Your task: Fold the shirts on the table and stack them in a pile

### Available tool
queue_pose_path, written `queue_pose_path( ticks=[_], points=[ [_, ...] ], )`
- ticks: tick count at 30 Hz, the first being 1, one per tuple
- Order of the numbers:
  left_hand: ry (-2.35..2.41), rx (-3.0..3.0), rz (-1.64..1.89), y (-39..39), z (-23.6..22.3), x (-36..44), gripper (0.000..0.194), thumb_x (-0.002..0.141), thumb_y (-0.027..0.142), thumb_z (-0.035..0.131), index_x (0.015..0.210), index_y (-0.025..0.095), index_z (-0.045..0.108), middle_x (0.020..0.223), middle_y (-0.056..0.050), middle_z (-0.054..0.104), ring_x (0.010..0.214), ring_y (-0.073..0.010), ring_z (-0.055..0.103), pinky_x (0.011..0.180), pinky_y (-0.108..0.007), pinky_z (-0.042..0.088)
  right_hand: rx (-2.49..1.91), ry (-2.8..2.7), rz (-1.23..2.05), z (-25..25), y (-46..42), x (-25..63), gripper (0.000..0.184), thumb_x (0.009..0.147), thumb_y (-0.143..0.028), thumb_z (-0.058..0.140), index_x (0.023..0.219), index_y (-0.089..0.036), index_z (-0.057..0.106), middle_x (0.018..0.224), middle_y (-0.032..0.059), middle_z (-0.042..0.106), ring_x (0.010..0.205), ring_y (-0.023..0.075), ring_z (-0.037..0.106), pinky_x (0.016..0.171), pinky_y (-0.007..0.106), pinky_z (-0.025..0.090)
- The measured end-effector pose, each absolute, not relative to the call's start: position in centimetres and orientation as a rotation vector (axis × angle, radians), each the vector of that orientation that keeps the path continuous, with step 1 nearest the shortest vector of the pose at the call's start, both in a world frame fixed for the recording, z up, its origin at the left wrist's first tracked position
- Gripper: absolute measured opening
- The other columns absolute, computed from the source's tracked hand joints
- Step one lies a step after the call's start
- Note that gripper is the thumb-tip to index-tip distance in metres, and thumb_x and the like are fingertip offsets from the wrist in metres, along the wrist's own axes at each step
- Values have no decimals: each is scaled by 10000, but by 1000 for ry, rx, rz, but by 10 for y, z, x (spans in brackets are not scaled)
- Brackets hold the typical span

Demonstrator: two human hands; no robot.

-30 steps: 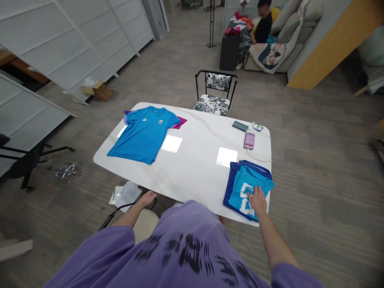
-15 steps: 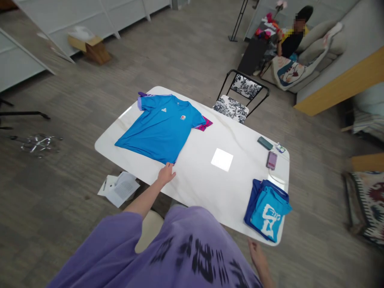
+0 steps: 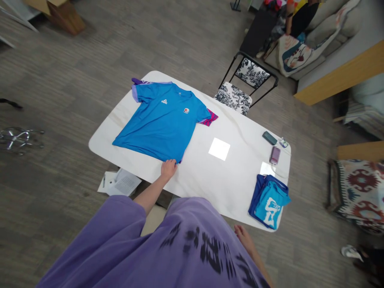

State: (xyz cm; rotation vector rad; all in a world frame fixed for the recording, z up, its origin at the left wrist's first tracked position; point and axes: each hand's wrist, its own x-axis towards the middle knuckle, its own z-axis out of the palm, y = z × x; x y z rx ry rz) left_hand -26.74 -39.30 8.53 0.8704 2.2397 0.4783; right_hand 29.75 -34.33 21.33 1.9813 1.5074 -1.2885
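A blue short-sleeved T-shirt (image 3: 162, 120) lies spread on the white table (image 3: 207, 180), with small white and red chest marks. Purple and pink patterned fabric (image 3: 211, 117) shows from under its sleeves. My left hand (image 3: 169, 169) is at the shirt's bottom hem, near its right corner, fingers closed on the edge. Below the table's near edge hangs my right hand (image 3: 243, 235), holding nothing, its fingers loosely apart and partly seen. To its upper right, folded blue clothes (image 3: 269, 204) with white lettering are stacked at the table's corner.
A dark case (image 3: 269, 138), a purple phone-like item (image 3: 274, 155) and a small packet (image 3: 283, 142) lie at the table's right end. Beyond the table stands a patterned chair (image 3: 234, 98). Papers (image 3: 123, 182) sit below the near-left edge. Another person (image 3: 301, 20) sits farther back.
The view has tilted downward and shifted. My left hand stays at the shirt's hem. My right hand has come leftward, away from the folded clothes. The shirt lies much as before.
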Motion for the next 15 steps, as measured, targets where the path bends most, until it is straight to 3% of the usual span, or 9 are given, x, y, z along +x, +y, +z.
queue_pose_path(
  ticks=[5, 11, 15],
  points=[
    [2237, 959, 387, -393, 95, -261, 116, 1162, 173, 664, 1053, 210, 649, 1071, -89, 715, 1157, -277, 580, 1135, -395, 420, 1902, 1594, -1328, 205, -325, 282, 571, 709, -919, 532, 876, -375, 581, 896, 36, 746, 1011, 438, 863, 1107, 703, 667],
    [2211, 992, 230, -391, 108, -253, 101, 1203, 216, 645, 1147, 181, 721, 1180, -92, 747, 1176, -284, 662, 1201, -463, 472, 1788, 1689, -1348, 198, -298, 263, 514, 734, -872, 516, 835, -373, 593, 911, 56, 764, 1010, 418, 866, 1062, 645, 710],
    [2190, 997, 109, -387, 125, -242, 135, 1218, 265, 633, 1225, 181, 739, 1258, -93, 757, 1212, -281, 689, 1207, -467, 507, 1684, 1715, -1355, 191, -272, 236, 463, 691, -808, 588, 788, -358, 543, 918, 55, 759, 1049, 434, 859, 903, 621, 728]
  ],
)
